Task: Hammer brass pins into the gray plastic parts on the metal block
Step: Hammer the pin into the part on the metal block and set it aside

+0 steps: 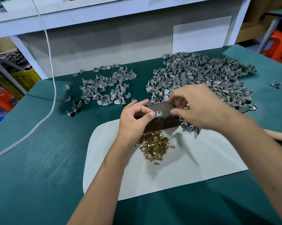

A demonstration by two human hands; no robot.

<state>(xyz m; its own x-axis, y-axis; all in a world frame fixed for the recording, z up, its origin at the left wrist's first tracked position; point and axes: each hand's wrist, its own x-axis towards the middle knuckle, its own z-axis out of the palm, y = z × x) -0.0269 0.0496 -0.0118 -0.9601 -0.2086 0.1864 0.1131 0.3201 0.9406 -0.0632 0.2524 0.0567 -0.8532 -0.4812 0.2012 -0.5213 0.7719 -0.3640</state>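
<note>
On the green table (39,159) a dark metal block (159,117) lies across the far edge of a white sheet (185,168), which sits near the table's middle. The left hand (133,117) rests on the block's left end, its fingers curled; the thumb (150,114) presses against a small gray plastic part (159,113) lying on the block's top face, while the forefinger (141,103) reaches along the block's far edge. The right hand (200,108) hovers over the block's right end, blurred, with its fingers bent and drawn close together at the tips; something small and shiny shows just under them, but whether they pinch it cannot be told. Brass pins (155,146) lie in a loose heap on the white sheet, just on the near side of the block. A large pile of gray parts (202,75) spreads toward the table's far right corner and runs under the right hand, and a smaller pile of gray parts (104,86) lies toward the far edge, left of the block. A wooden handle (279,135) juts in at the right edge, behind the right forearm. A white cable (53,75) trails down across the table's left side.
</note>
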